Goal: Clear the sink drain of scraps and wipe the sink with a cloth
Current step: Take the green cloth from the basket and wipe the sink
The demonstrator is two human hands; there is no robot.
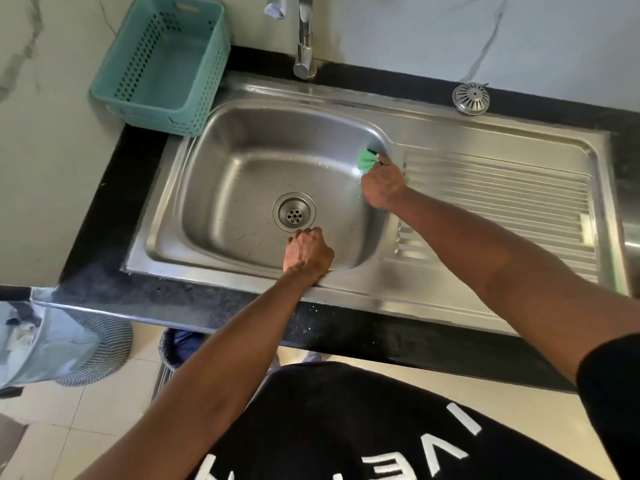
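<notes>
Nearest, the left hand [307, 252] rests inside the sink [242, 161] at the basin's 6 o'clock edge, fingers curled, holding nothing visible, just below the drain [294, 212]. The right hand [381, 181] grips a green cloth [367, 159] against the basin's 3 o'clock wall. A strainer cap [470, 98] sits on the rim at 1 o'clock; a teal basket [162, 64] stands on the desk [104, 209] at 11 o'clock.

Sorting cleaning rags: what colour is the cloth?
Green; the cloth shows in the head view, held by the right hand.
</notes>
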